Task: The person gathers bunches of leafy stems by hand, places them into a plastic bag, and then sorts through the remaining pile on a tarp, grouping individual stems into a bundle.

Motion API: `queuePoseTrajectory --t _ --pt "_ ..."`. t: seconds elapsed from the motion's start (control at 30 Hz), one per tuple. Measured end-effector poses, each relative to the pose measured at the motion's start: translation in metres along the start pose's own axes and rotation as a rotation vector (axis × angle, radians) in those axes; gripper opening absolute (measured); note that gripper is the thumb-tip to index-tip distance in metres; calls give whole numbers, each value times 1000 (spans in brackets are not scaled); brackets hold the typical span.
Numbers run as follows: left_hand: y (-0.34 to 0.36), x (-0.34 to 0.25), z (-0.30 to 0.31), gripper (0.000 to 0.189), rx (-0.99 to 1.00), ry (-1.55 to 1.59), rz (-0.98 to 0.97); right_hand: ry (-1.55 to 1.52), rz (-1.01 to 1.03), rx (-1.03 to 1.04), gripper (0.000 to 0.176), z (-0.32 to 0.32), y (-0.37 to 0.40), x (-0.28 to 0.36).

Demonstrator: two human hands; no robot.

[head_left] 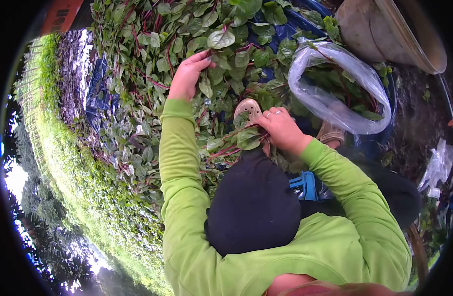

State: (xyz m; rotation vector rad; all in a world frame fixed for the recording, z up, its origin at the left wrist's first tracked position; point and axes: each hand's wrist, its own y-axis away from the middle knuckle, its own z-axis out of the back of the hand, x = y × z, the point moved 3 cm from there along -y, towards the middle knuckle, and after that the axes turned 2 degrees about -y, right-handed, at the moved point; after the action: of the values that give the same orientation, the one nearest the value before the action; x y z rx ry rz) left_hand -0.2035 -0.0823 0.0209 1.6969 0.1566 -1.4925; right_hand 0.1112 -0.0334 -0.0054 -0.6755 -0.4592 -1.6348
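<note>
My left hand (191, 74) reaches over a wide pile of leafy greens (152, 49) with red stems. Its thumb and fingers are pinched together on a leafy red-stemmed sprig (221, 38), whose broad green leaf points away from me. Lower down, close to my knee, my right hand (284, 129) is closed around a small bunch of red stems (225, 152) with green leaves. A ring shows on a right-hand finger. Part of the bunch is hidden by the fingers.
A clear plastic bag (305, 106) stands with its mouth gaping, red-stemmed greens inside. Behind it a large pale bucket (379, 34) tilts over. A blue tarp (95, 93) lies under the greens. My shoe (247, 107) rests among the leaves; a blue plastic object (308, 186) is between my legs.
</note>
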Motion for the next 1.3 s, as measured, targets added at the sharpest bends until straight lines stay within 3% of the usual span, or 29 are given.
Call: queuePoseTrajectory --t 0.13,0.2,0.27,0.4,0.47,0.5,0.57,0.6,0.63,0.67,0.7,0.73,0.77,0.8,0.83,0.9,0.97,1.03,1.1,1.17,1.3 --pt "55 18 50 30 60 215 57 -9 9 7 49 -1 1 0" --pt "97 26 78 31 -25 -59 -37 -1 -14 60 49 0 2 -1" --pt "152 32 111 33 -23 -275 43 14 -8 67 44 4 -1 2" --pt "280 142 257 39 -191 115 258 2 8 36 43 2 -1 0" --pt "358 193 315 40 -275 354 208 -14 14 27 43 -1 -1 -1" --pt "398 210 324 43 -438 480 172 -18 16 19 43 -4 0 -2" --pt "480 298 402 48 -1059 309 424 -33 14 -1 44 -4 -1 -6" --pt "475 280 383 49 -1193 -116 682 -48 14 -4 45 -4 -1 -6" --pt "472 263 363 51 -1234 -589 1114 -65 16 -5 45 -5 -2 -5" --pt "459 225 322 53 -1256 -845 1503 -65 17 10 45 -6 -2 -5" --pt "430 225 298 63 -1516 -1158 1119 -63 15 23 44 -6 -3 -5" --pt "376 189 259 59 -1478 -1217 852 -56 11 32 43 -6 -4 -7" --pt "324 203 267 47 -1287 -1497 390 -50 14 13 42 -5 -6 -8" --pt "262 190 242 34 -1096 -1246 -94 -44 16 -5 41 -4 -7 -7" --pt "202 146 179 29 -882 -1171 -428 -36 19 -23 40 -3 -9 -7" --pt "113 82 69 27 -558 -1134 -797 -28 6 35 36 0 -12 -9" --pt "51 45 -11 20 -350 -1236 -985 -24 -30 94 33 5 -17 -8" --pt "6 36 -54 19 -440 -1328 -896 -23 -85 171 29 13 -22 -4" --pt "-14 36 -57 20 -433 -1388 -925 19 24 -15 25 17 -29 -3" --pt "-11 44 -56 19 -417 -1356 -944 47 68 -86 17 22 -34 -4" --pt "68 55 -55 24 -212 -1178 -768 161 100 -159 17 29 -54 -5"
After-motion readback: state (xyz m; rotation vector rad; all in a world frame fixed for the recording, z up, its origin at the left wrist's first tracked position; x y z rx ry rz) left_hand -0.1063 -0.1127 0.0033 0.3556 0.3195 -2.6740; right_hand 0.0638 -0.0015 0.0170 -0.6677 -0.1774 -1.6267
